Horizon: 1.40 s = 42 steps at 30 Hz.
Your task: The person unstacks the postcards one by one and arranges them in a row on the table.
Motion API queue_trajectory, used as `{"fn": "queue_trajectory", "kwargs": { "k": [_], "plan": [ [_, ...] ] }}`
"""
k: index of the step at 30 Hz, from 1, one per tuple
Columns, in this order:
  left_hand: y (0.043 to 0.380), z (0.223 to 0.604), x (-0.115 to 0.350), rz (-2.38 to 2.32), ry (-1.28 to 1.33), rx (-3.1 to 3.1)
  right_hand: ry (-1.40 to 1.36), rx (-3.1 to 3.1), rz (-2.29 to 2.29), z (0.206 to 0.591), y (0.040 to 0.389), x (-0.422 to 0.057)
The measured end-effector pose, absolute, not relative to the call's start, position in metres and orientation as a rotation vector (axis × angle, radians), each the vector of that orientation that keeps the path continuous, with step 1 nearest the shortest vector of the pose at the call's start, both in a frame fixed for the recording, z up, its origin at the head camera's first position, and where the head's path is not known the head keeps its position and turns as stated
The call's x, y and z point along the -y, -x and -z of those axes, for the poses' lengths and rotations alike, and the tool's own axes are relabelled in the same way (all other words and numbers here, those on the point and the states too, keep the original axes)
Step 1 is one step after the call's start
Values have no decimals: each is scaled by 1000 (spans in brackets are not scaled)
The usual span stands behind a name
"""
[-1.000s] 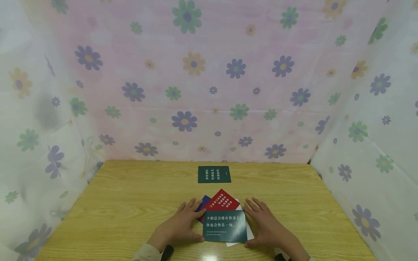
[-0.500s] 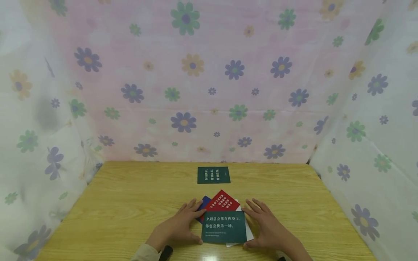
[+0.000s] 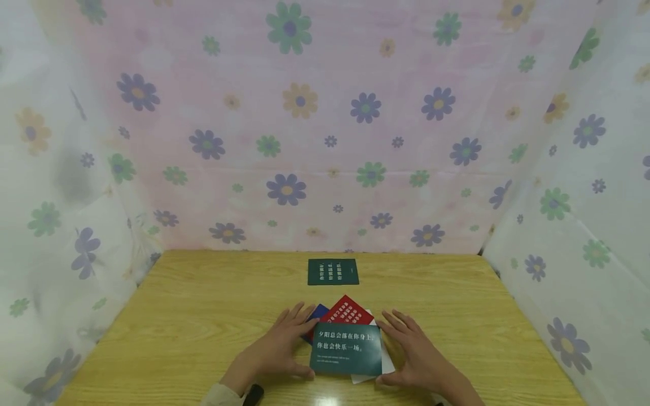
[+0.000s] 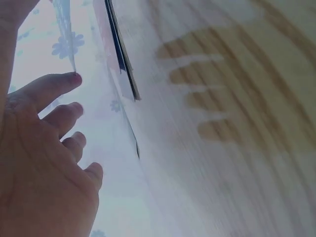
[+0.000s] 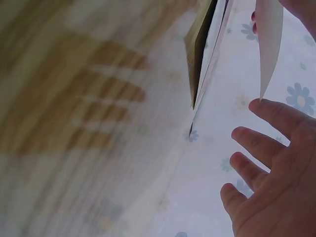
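Between my two hands a green card with white printed lettering is held raised, seen edge-on in both wrist views. My left hand pinches it at its left corners between index finger and thumb, other fingers spread. At the right corners my right hand does likewise. Under and behind the green card lie a red card, a blue card and a white card, fanned and partly covered. Their edges show beyond the fingers in the wrist views.
Farther back on the wooden table lies another dark green card, its text turned sideways. A flower-patterned curtain rises along the table's back edge and both sides.
The held green card has shifted slightly left and a little farther from me, with my left hand moving along. The cards beneath and the far card stay put.
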<state>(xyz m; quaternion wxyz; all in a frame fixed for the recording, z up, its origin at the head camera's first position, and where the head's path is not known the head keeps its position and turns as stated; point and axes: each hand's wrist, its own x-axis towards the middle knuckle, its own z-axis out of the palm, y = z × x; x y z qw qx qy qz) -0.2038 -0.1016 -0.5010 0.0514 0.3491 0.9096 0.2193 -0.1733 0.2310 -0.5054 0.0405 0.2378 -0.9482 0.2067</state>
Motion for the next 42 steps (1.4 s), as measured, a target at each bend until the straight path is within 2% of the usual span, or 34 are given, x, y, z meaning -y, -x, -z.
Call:
{"fn": "queue_trajectory", "kwargs": {
  "k": [42],
  "plan": [
    [197, 496, 129, -767, -965, -2845, -813, 2787, -714, 495, 183, -205]
  ]
}}
